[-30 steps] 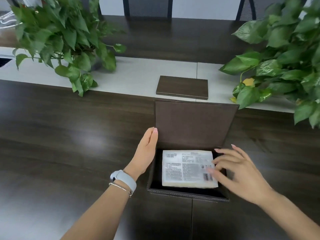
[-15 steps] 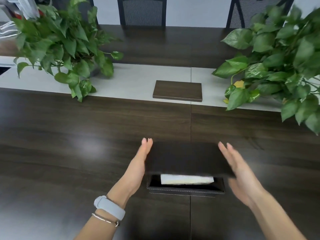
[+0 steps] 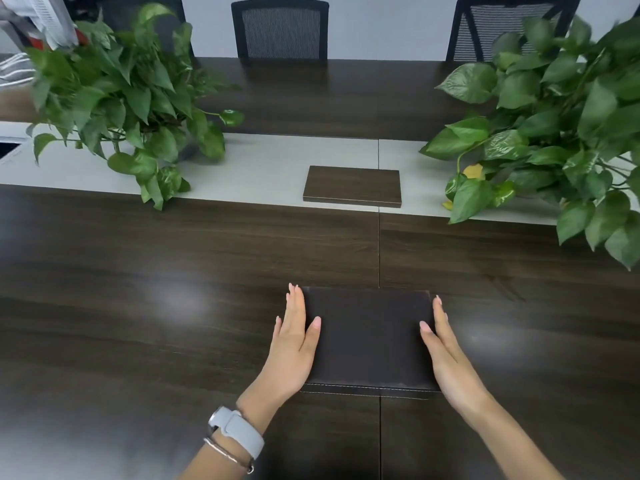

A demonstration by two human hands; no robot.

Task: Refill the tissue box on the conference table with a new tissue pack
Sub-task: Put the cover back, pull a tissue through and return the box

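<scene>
The dark brown leather tissue box (image 3: 369, 337) lies on the dark wooden conference table (image 3: 173, 271) in front of me, its lid down flat. The tissue pack is hidden inside. My left hand (image 3: 294, 344) rests flat against the box's left side, thumb on the lid. My right hand (image 3: 446, 351) lies flat along the right side, thumb touching the lid. Both hands have straight fingers and hold nothing. A grey watch and a thin bracelet sit on my left wrist.
A flat brown panel (image 3: 352, 186) lies on the grey centre strip (image 3: 263, 164) beyond the box. Leafy potted plants stand at the left (image 3: 117, 95) and right (image 3: 554, 133). Black mesh chairs (image 3: 280, 29) line the far edge.
The lid swung from upright down onto the box, hiding the white tissue pack. My right hand left the pack, and both hands came to the box's sides.
</scene>
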